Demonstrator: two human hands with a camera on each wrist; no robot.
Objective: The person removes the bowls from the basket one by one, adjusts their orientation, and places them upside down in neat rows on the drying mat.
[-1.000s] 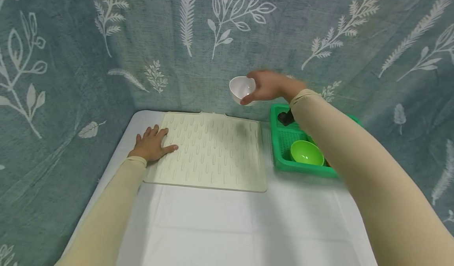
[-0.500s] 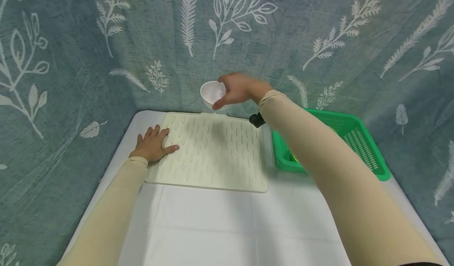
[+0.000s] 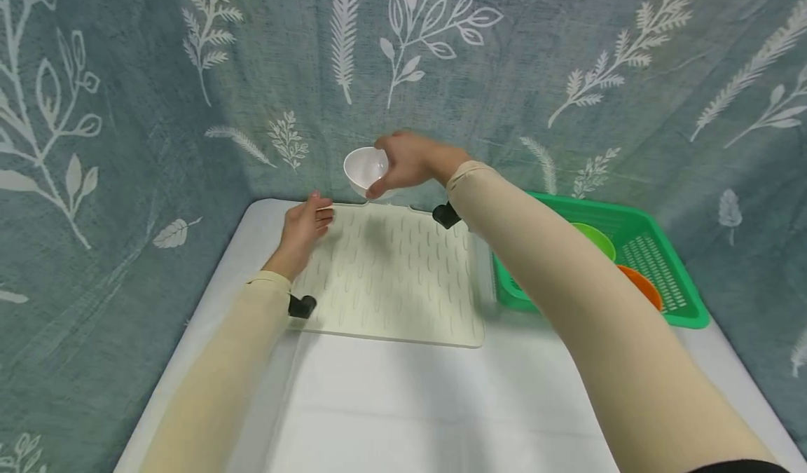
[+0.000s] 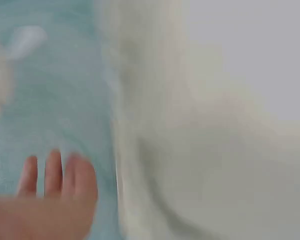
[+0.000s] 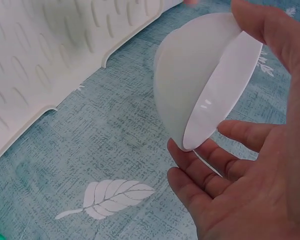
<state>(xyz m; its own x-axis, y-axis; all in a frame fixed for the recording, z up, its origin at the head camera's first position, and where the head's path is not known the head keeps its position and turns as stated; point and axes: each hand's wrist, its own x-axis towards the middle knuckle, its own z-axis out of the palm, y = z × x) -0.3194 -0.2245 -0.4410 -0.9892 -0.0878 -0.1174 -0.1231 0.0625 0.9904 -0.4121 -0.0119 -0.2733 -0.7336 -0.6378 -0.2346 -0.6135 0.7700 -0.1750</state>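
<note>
My right hand [image 3: 410, 161] holds a white bowl [image 3: 366, 167] by its rim, raised above the back edge of the cream ridged mat [image 3: 391, 277]. In the right wrist view the bowl [image 5: 195, 75] is tilted, its rim between thumb and fingers. My left hand [image 3: 302, 231] is lifted over the mat's left side, palm turned inward, fingers extended and holding nothing. The left wrist view is blurred; the left hand's fingers [image 4: 60, 175] show there at the lower left.
At the right, partly behind my right arm, stands a green basket [image 3: 684, 305] holding a green bowl [image 3: 595, 240] and an orange bowl [image 3: 642, 285]. A white cloth [image 3: 378, 403] covers the table. A leaf-patterned curtain [image 3: 479, 94] hangs behind and beside it.
My right hand has carried the white bowl leftward from near the basket to over the mat. My left hand has lifted off the mat's left edge and moved up toward the bowl.
</note>
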